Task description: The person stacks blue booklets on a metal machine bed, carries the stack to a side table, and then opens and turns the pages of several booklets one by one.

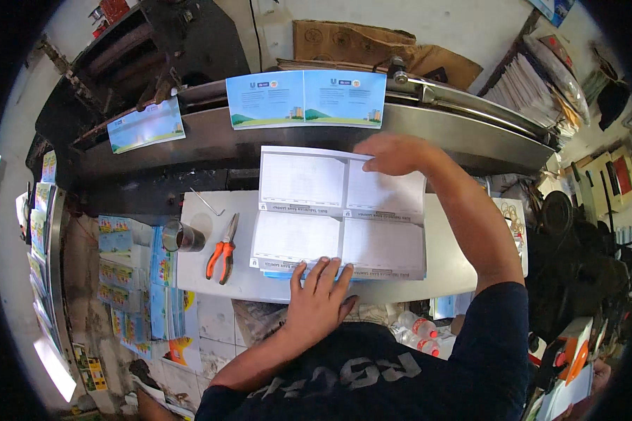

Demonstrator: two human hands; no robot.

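A stack of white printed sheets (298,181), each with four lined boxes, lies on a white tabletop (442,242). Blue paper peeks out under its near edge. My left hand (319,298) rests there with fingers spread, their tips on the sheets. At the far right edge, the fingers and thumb of my right hand (393,154) are closed on the top sheet; part of the grip is hidden. Left of the stack lie pliers (221,254) with orange handles, a thin bent metal rod (208,203) and a dark cup (183,237).
Behind the table runs a long metal machine bed (463,137), with blue printed sheets (305,102) propped against it and a smaller blue sheet (146,126) farther left. Stacks of printed booklets (123,277) stand at the left. Plastic bottles (420,330) sit below the table's near edge.
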